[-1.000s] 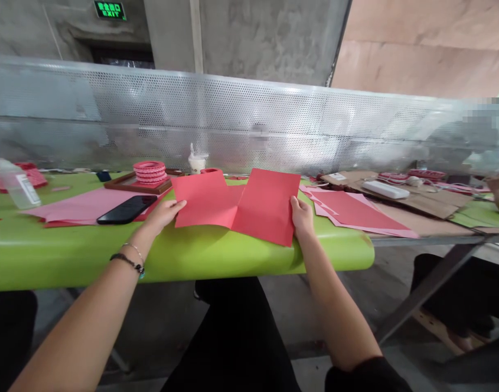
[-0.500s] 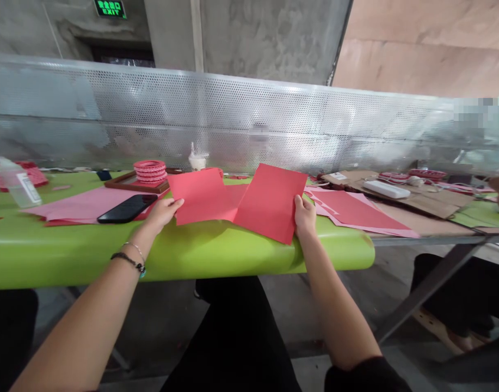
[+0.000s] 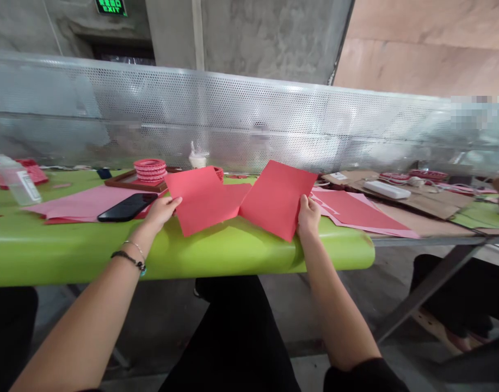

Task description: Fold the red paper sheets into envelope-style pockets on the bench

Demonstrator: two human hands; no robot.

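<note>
Over the green table, the red sheet reaches farther right than a second ago. It spans the middle above the near edge. The left hand and right hand each pinch one side, fingers closed. Far off stands a cup.

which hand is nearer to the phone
Left. The left hand is just beside the phone, its grip on the red paper's left edge; the right hand is farther away, its grip on the paper's right edge.
</note>
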